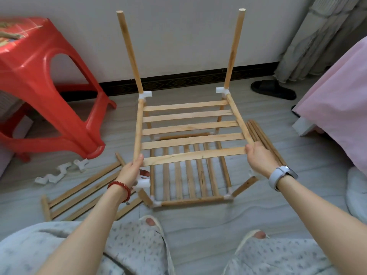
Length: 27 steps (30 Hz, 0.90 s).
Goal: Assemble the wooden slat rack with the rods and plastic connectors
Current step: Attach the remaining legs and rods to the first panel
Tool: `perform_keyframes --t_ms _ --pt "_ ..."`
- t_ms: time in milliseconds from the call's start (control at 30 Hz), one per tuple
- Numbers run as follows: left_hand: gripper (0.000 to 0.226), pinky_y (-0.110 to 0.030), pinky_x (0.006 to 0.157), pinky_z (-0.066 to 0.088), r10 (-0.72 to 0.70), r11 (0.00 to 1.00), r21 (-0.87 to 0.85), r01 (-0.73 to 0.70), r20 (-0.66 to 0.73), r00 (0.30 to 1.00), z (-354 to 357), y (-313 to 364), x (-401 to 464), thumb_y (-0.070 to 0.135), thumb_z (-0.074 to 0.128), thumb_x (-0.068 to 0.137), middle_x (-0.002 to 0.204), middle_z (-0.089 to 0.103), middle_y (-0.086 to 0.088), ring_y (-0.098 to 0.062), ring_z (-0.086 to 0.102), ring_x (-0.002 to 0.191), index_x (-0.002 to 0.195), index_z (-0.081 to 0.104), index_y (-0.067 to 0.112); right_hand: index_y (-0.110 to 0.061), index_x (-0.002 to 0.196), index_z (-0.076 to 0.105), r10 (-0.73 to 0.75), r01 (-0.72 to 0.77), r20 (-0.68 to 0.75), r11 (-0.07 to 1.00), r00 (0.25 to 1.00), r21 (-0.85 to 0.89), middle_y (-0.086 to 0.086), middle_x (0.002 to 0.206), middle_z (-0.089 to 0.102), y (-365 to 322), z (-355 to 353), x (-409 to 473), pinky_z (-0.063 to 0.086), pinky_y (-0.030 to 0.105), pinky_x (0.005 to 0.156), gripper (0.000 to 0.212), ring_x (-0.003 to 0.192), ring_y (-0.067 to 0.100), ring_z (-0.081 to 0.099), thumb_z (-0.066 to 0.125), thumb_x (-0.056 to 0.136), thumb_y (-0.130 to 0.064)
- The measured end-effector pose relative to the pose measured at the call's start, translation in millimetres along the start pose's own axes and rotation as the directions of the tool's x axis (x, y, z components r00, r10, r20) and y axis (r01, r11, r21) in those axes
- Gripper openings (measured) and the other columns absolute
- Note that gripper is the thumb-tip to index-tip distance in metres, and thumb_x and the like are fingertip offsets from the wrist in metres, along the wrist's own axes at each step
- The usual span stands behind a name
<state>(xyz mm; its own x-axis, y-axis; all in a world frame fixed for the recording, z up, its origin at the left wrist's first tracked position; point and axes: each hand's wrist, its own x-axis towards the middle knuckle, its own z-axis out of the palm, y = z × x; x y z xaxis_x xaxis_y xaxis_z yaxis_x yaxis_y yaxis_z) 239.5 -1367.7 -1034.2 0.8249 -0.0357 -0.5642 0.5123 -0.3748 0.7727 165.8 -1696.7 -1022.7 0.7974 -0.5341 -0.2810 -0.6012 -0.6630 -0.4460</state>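
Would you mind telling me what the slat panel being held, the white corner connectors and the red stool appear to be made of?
The slat panel looks like unfinished light wood: pale, matte, with visible grain and knots. The corner connectors seem to be white moulded plastic, smooth and slightly translucent. The red stool appears to be glossy moulded plastic, judging by its bright highlights and rounded edges.

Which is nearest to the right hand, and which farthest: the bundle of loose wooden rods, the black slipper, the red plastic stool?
From the right hand:
1. Bundle of loose wooden rods, on the floor just beside it.
2. Black slipper, beyond, by the wall.
3. Red plastic stool, far left.
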Motion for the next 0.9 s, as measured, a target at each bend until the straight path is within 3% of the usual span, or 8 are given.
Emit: perform_keyframes --t_ms 100,300,433,567,633,733,800,900 --pt "0.047 -0.034 0.082 0.037 0.040 0.997 0.068 -0.039 -0.011 0.999 1 -5 -6 0.047 0.036 0.097 0.081 0.060 -0.004 -0.016 0.048 0.078 0.121 0.053 0.011 0.000 0.115 0.045 0.013 -0.013 -0.013 1.000 1.000 -0.023 0.025 0.109 0.058 0 -1 3 0.033 0.034 0.066 0.038 0.093 0.039 0.055 0.027 0.102 -0.031" --pt "0.046 -0.031 0.072 0.038 0.144 0.975 0.195 -0.107 -0.188 0.972 8 -17 -4 0.039 0.040 0.098 0.071 0.056 -0.003 -0.021 0.052 0.075 0.108 0.059 -0.001 -0.001 0.113 0.049 0.004 -0.008 0.029 0.992 1.000 0.125 0.005 0.079 0.052 2 4 0 0.034 0.032 0.066 0.038 0.073 0.026 0.048 0.030 0.102 -0.032" --pt "0.043 -0.036 0.070 0.046 0.153 0.975 0.193 -0.109 -0.228 0.961 8 -23 -3 0.037 0.045 0.097 0.068 0.058 -0.006 -0.025 0.059 0.071 0.103 0.058 -0.004 -0.002 0.110 0.050 -0.023 0.020 0.024 0.989 0.999 0.143 0.008 0.078 0.055 3 7 -2 0.038 0.032 0.064 0.039 0.073 0.028 0.054 0.029 0.101 -0.034" --pt "0.032 -0.050 0.084 0.052 0.160 0.978 0.160 -0.132 -0.173 0.972 5 -21 2 0.040 0.045 0.096 0.075 0.063 -0.011 -0.037 0.066 0.083 0.093 0.053 0.009 -0.002 0.110 0.047 -0.017 0.018 -0.031 0.999 0.999 0.051 0.006 0.075 0.053 0 7 -8 0.034 0.031 0.055 0.039 0.064 0.023 0.050 0.025 0.102 -0.033" --pt "0.030 -0.051 0.086 0.051 0.135 0.983 0.147 -0.111 -0.168 0.976 3 -22 4 0.039 0.045 0.096 0.075 0.064 -0.013 -0.037 0.066 0.084 0.090 0.052 0.011 -0.003 0.111 0.045 -0.006 0.002 -0.074 0.998 0.997 -0.060 0.007 0.080 0.054 -3 9 -14 0.034 0.033 0.058 0.040 0.067 0.025 0.049 0.023 0.102 -0.034" --pt "0.034 -0.043 0.087 0.050 0.066 0.992 0.119 -0.045 -0.174 0.983 4 -18 8 0.037 0.043 0.097 0.069 0.063 -0.009 -0.035 0.066 0.088 0.102 0.054 0.004 -0.002 0.114 0.045 0.002 -0.019 -0.113 0.989 0.994 -0.147 0.017 0.098 0.061 -6 12 -19 0.036 0.034 0.065 0.043 0.083 0.034 0.055 0.021 0.102 -0.036" --pt "0.037 -0.032 0.071 0.046 0.055 0.989 0.147 -0.027 -0.190 0.980 8 -8 11 0.037 0.038 0.099 0.068 0.061 -0.006 -0.032 0.065 0.085 0.106 0.053 0.003 -0.003 0.114 0.046 0.021 -0.041 -0.122 0.986 0.992 -0.160 0.018 0.104 0.062 -6 9 -17 0.036 0.033 0.066 0.044 0.090 0.035 0.057 0.020 0.102 -0.036" --pt "0.044 -0.028 0.053 0.036 0.150 0.952 0.299 -0.066 -0.269 0.951 18 -3 9 0.041 0.030 0.100 0.067 0.054 -0.006 -0.024 0.055 0.066 0.100 0.054 0.003 -0.004 0.112 0.047 0.042 -0.069 -0.148 0.981 0.988 -0.184 0.018 0.104 0.062 -5 8 -13 0.035 0.033 0.067 0.045 0.083 0.033 0.054 0.020 0.102 -0.037"
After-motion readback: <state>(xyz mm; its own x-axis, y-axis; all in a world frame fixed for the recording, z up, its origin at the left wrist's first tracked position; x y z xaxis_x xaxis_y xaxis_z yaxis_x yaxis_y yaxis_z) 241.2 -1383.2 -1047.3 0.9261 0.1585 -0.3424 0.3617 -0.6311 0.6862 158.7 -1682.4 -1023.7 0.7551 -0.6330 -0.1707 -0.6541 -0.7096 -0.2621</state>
